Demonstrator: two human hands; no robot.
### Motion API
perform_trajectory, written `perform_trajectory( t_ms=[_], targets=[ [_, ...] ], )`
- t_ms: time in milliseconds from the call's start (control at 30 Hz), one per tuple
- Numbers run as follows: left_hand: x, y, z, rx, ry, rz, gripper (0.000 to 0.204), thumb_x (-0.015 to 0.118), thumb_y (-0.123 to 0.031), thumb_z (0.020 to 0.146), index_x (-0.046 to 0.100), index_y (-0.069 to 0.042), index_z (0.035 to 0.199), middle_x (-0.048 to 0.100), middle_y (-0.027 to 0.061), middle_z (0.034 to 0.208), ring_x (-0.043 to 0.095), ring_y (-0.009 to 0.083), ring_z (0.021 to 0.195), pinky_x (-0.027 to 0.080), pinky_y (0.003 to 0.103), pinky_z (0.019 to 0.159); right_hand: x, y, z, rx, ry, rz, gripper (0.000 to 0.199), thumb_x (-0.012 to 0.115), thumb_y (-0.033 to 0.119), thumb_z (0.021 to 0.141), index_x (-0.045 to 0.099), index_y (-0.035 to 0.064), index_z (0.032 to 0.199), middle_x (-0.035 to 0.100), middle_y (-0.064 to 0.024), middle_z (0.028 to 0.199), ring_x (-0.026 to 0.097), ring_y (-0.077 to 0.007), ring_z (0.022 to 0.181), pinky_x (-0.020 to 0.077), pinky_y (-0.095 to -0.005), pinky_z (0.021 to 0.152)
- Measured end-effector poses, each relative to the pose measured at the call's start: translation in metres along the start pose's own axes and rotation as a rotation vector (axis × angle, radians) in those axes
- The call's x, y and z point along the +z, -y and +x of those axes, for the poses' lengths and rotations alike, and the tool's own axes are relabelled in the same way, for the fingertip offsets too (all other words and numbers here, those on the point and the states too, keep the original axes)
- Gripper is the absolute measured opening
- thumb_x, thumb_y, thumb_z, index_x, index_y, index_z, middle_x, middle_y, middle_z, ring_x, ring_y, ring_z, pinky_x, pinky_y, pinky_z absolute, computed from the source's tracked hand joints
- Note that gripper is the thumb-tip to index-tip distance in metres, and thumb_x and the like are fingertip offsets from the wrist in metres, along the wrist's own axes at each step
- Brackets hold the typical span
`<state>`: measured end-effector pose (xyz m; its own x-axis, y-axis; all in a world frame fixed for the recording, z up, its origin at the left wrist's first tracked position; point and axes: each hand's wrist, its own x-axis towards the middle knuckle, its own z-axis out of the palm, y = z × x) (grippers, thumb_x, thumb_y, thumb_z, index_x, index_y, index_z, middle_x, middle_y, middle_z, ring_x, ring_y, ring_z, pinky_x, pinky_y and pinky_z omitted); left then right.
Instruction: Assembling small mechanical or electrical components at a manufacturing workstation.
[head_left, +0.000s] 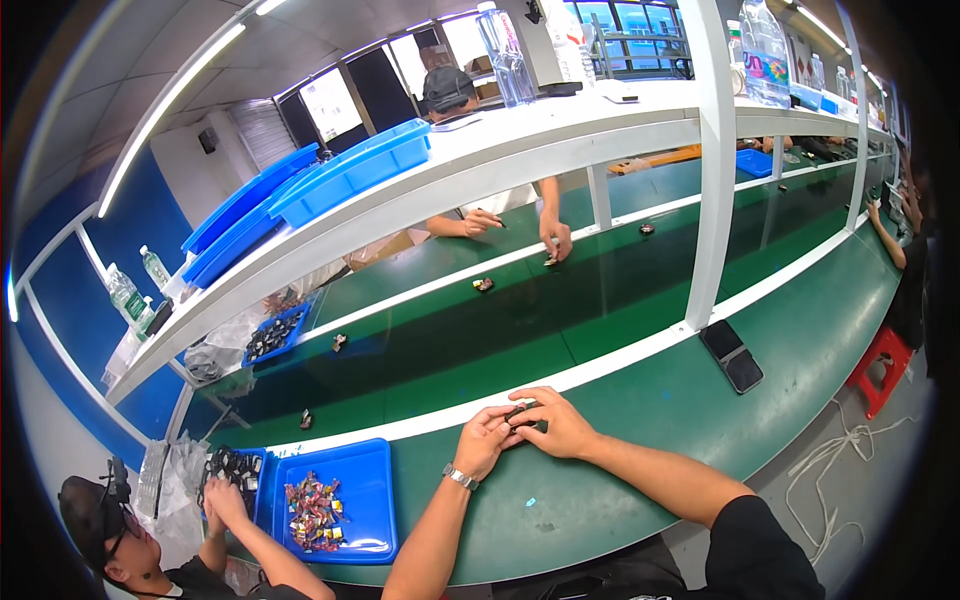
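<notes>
Two bare forearms rise from the lower edge, one from 6 o'clock and one from 5 o'clock, and meet just below the picture's centre on the green tabletop (600, 480). Both the left hand (487, 440), with a metal watch (459, 477) on its wrist, and the right hand (556, 422) have their fingers curled in a closed grip on a small dark part (518, 412), which sits between the fingertips just short of the white strip edging the conveyor; its exact shape is too small to tell. At 7 o'clock a shallow blue plastic tray (365, 490) lies on the tabletop and holds a loose heap of small multicoloured pieces (314, 512). Just beside it toward 8 o'clock, a second blue bin (251, 470) carries dark parts, with another person's hand (224, 500) in it. At 3 o'clock a flat black phone (732, 356) lies on the tabletop near a white post. Beyond the hands runs a smooth dark-green conveyor belt (480, 340) dotted with small dark parts. At 10 o'clock, long blue crates (350, 172) rest on the white upper shelf, and clear plastic bottles (505, 55) stand at 12 o'clock.
</notes>
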<state>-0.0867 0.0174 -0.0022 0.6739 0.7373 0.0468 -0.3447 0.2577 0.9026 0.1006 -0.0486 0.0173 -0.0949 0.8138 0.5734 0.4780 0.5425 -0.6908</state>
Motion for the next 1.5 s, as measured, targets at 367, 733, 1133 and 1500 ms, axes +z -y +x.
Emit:
perform_trajectory(
  t_ms=[367, 733, 1133, 1500],
  targets=[
    [-0.002, -0.001, 0.011, 0.051, -0.036, 0.027, 0.028, 0.056, -0.001, 0.097, 0.051, 0.002, 0.124, 0.058, 0.0182, 0.13, 0.062, 0.0244, 0.114, 0.056, 0.039, 0.096, 0.003, -0.001, 0.01, 0.056, -0.02, -0.015, 0.019, 0.067, 0.006, 0.08, 0.074, 0.009, 0.097, 0.055, -0.0095, 0.132, 0.049, -0.0298, 0.123, 0.0489, -0.0374, 0.095],
    [0.007, -0.006, 0.008, 0.029, -0.06, 0.005, 0.029, 0.054, -0.001, 0.097, 0.05, 0.001, 0.126, 0.061, 0.0152, 0.127, 0.063, 0.023, 0.112, 0.056, 0.041, 0.097, -0.005, 0.004, 0.009, -0.048, -0.033, -0.123, 0.02, 0.069, 0.007, 0.082, 0.072, 0.0092, 0.101, 0.057, -0.0098, 0.125, 0.052, -0.027, 0.119, 0.0525, -0.0355, 0.088],
    [0.006, -0.006, 0.009, -0.003, -0.08, 0.018, 0.03, 0.054, -0.001, 0.097, 0.05, 0.001, 0.127, 0.065, 0.0124, 0.116, 0.065, 0.0206, 0.106, 0.057, 0.04, 0.094, -0.005, 0.01, 0.012, -0.203, -0.139, -0.324, 0.018, 0.074, 0.006, 0.075, 0.069, 0.0081, 0.093, 0.062, -0.0061, 0.096, 0.062, -0.024, 0.088, 0.056, -0.0334, 0.071],
    [0.008, -0.006, 0.009, -0.021, -0.089, 0.056, 0.03, 0.051, 0.001, 0.097, 0.049, 0.002, 0.127, 0.066, 0.0147, 0.116, 0.067, 0.0233, 0.104, 0.058, 0.04, 0.093, -0.002, 0.008, 0.01, -0.198, -0.105, -0.432, 0.015, 0.072, 0.01, 0.08, 0.069, 0.0067, 0.094, 0.062, -0.0052, 0.095, 0.063, -0.0224, 0.086, 0.0564, -0.0336, 0.069]
  ],
)
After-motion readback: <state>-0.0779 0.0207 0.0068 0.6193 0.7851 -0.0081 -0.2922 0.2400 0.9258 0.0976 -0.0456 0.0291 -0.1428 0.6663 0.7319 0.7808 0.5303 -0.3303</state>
